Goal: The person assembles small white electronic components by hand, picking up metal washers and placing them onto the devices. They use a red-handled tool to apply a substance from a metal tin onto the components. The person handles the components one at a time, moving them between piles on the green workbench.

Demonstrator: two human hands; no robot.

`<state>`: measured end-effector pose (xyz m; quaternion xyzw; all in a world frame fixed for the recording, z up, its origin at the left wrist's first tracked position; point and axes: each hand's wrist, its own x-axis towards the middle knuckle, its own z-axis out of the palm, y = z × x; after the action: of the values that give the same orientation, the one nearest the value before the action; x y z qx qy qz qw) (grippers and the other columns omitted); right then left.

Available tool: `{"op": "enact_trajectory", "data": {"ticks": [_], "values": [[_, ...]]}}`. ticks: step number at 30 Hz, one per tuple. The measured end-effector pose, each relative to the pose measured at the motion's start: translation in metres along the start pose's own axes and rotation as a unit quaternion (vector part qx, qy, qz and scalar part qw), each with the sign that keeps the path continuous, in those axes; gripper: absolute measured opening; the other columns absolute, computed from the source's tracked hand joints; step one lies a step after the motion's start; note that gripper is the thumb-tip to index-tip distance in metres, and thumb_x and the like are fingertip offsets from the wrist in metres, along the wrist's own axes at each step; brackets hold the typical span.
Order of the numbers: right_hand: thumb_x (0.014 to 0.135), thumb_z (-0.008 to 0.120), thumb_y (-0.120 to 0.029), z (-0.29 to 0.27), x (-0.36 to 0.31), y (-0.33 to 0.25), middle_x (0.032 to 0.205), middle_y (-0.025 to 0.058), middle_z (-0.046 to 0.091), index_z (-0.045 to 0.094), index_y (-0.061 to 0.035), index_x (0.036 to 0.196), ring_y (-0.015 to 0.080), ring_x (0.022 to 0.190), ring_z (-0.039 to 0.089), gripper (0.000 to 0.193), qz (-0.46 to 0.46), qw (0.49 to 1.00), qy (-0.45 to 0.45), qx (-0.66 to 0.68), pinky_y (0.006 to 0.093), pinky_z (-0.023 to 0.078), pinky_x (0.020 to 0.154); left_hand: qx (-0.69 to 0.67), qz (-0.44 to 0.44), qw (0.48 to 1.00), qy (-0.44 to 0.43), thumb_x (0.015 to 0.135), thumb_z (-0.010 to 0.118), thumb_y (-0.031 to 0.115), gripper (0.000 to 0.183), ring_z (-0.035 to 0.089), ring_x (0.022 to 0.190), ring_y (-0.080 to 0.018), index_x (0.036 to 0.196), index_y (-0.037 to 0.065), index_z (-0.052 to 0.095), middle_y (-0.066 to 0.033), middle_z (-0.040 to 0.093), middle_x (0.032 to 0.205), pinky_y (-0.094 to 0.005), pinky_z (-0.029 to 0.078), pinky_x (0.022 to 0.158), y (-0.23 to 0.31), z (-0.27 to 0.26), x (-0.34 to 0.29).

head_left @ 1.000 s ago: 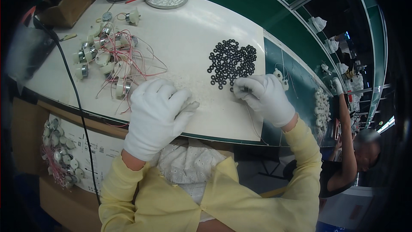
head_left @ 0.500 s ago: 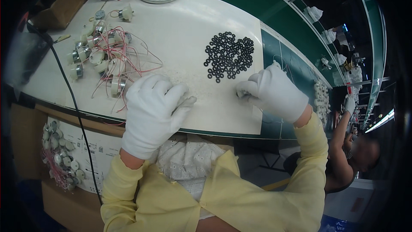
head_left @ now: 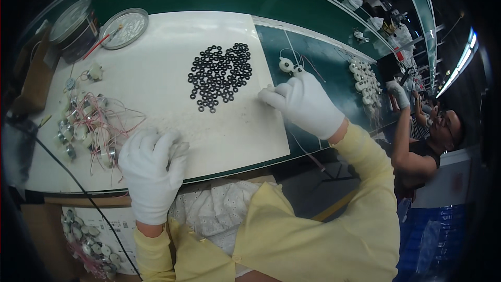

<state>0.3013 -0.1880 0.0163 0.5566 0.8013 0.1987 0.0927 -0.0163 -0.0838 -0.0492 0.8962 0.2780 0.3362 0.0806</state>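
Head view is showing the right hand (head_left: pixel 308 105) in a white glove, fingertips pinching together on something tiny at the mat's right edge; can't tell what. Black rings (head_left: pixel 220 74) are lying in a loose pile just left and a bit far of it, so the right hand's nearer. Left hand (head_left: pixel 152 169) is curling near the front edge, grip unclear, beside the wired motors (head_left: pixel 86 130). White mat (head_left: pixel 156 62) is sitting on a green bench (head_left: pixel 323 52).
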Motion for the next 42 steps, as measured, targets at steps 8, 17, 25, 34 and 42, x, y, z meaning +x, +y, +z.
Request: {"op": "enact_trajectory", "data": {"ticks": [8,17,25,34,42], "values": [[0.08,0.071,-0.009,-0.024,-0.088,-0.027,0.102,-0.0018,0.065,0.066,-0.0178,0.111,0.0188,0.083,0.062,0.033,0.101,0.982,-0.101,0.124,0.0357,0.045,0.075,0.022,0.007,1.0,0.008,0.083,0.073,0.012,0.022,0.061,0.093,-0.0369,0.104,0.009,0.066,-0.0117,0.062,0.094,-0.0485,0.048,0.084,0.001,-0.001,-0.002],[0.086,0.076,-0.026,0.003,-0.067,-0.042,0.067,-0.0012,0.056,0.065,-0.0207,0.102,0.0216,0.063,0.058,0.02,0.25,0.963,0.084,0.051,0.0381,0.039,0.061,0.024,-0.021,0.999,-0.035,0.089,0.073,0.015,0.027,0.061,0.108,-0.0369,0.115,0.01,0.069,-0.0158,0.065,0.114,-0.047,0.047,0.094,-0.001,0.001,-0.012],[0.084,0.077,-0.019,0.031,-0.074,-0.015,0.075,-0.0005,0.064,0.067,-0.0195,0.106,0.0229,0.068,0.063,0.024,0.299,0.952,0.059,0.014,0.038,0.042,0.063,0.043,0.01,0.999,0.022,0.085,0.073,0.014,0.024,0.062,0.095,-0.0362,0.108,0.01,0.066,-0.0111,0.062,0.093,-0.048,0.048,0.087,0.001,0.003,-0.006],[0.091,0.071,-0.016,0.052,-0.086,0.033,0.086,0.0077,0.073,0.07,-0.0163,0.11,0.0296,0.075,0.071,0.019,0.308,0.946,0.055,0.085,0.0417,0.055,0.066,0.033,-0.004,0.999,-0.004,0.087,0.073,0.013,0.024,0.061,0.098,-0.038,0.11,0.009,0.067,-0.015,0.062,0.1,-0.0475,0.047,0.089,0.002,0.004,-0.007],[0.088,0.074,-0.025,-0.011,-0.064,-0.01,0.08,0.0067,0.069,0.068,-0.0128,0.122,0.0287,0.066,0.068,0.037,0.266,0.957,0.068,0.092,0.0417,0.052,0.061,0.02,0.008,0.996,-0.09,0.091,0.073,0.018,0.045,0.058,0.115,-0.0422,0.133,0.004,0.063,-0.0217,0.063,0.121,-0.0483,0.046,0.098,-0.015,-0.006,-0.024]]}}
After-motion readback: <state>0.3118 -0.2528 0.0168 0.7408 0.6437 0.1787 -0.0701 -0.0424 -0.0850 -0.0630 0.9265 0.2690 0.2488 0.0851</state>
